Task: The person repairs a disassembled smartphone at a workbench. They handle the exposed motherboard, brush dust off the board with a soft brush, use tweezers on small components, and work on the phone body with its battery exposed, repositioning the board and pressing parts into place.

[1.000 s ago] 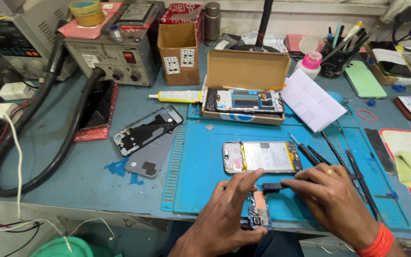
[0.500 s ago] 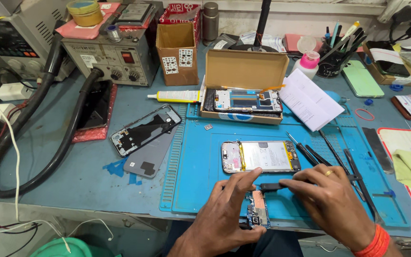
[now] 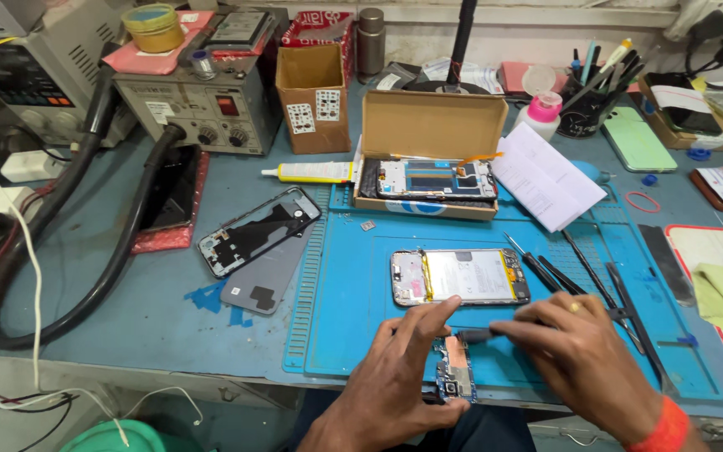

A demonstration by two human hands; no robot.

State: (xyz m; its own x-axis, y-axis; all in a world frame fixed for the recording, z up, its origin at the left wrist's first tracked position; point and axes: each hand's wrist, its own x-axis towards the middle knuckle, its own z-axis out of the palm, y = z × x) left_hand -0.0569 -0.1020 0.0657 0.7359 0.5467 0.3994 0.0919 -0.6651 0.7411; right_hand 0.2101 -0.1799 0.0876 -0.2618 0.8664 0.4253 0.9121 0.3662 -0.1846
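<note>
The left hand [image 3: 395, 381] rests on the near edge of the blue work mat [image 3: 353, 285], its fingers curled around a small circuit board [image 3: 455, 372] and pinning it against the mat, thumb at the board's near end and forefinger stretched over its top; the right hand [image 3: 583, 356] is closed in a pinch on a slim dark tool [image 3: 472, 336], whose tip lies across the far end of the board; an orange band sits on that wrist. The board itself lies at the front of the mat, just beside the bench edge and between the two hands.

Just beyond the fingers lies an opened phone [image 3: 460, 276], its pale battery and inner parts facing up; to its right several dark screwdrivers and tweezers [image 3: 583, 280] lie slanted on the mat. Farther back stands an open cardboard box [image 3: 430, 155] with a phone frame inside, a white paper sheet [image 3: 546, 177] beside it and a tube of glue [image 3: 307, 172] to its left. On the bare bench [image 3: 85, 326] left of the mat lie a black phone back cover [image 3: 257, 230] and a grey one [image 3: 263, 280], touching; a grey rework station [image 3: 198, 100] with thick black hoses stands at the back left.
</note>
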